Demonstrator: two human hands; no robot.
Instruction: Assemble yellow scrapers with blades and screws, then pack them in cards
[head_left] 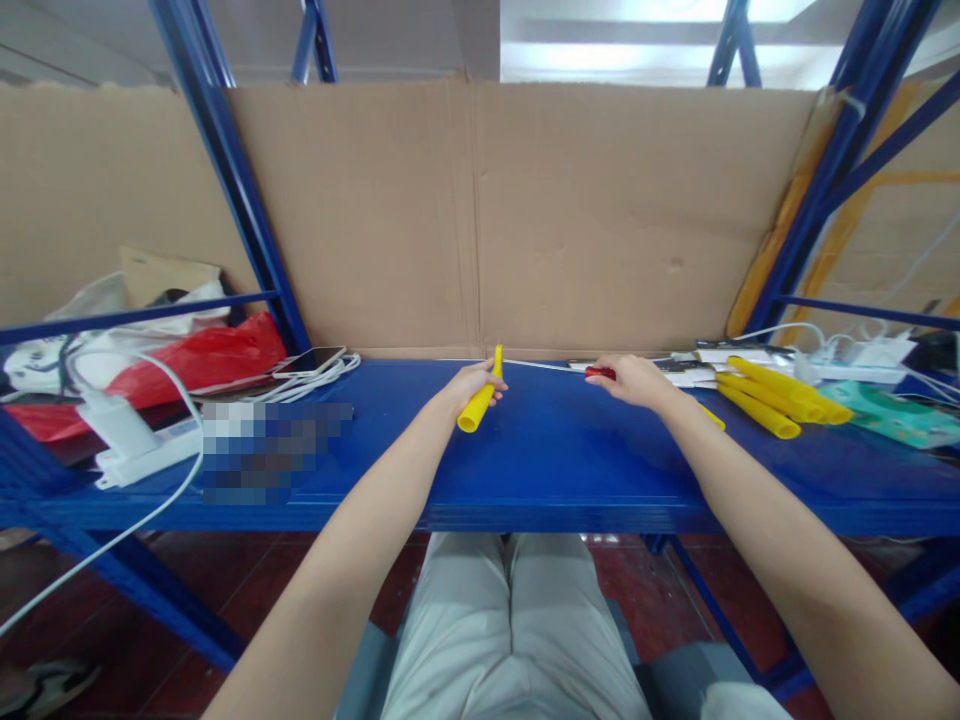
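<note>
My left hand [480, 383] is wrapped round a yellow plastic tube [478, 403], whose open round end faces me and whose far end looks flattened or narrow. In my right hand [634, 380] is a red-handled tool [600, 373]. A thin pale shaft or rod runs left from the red handle towards the yellow tube; I cannot tell if it touches it. Both hands are over the back half of the blue shelf top [555, 460]. To the right lie several more yellow tubes [780, 395], one of them partly hidden behind my right wrist.
A cardboard panel [480, 220] closes the back between blue metal posts. On the left are a phone [311, 361], coiled white cable [322, 375], a power strip [150, 450] and a red bag [202, 355]. A green packet [892, 412] and white chargers [862, 352] lie at right.
</note>
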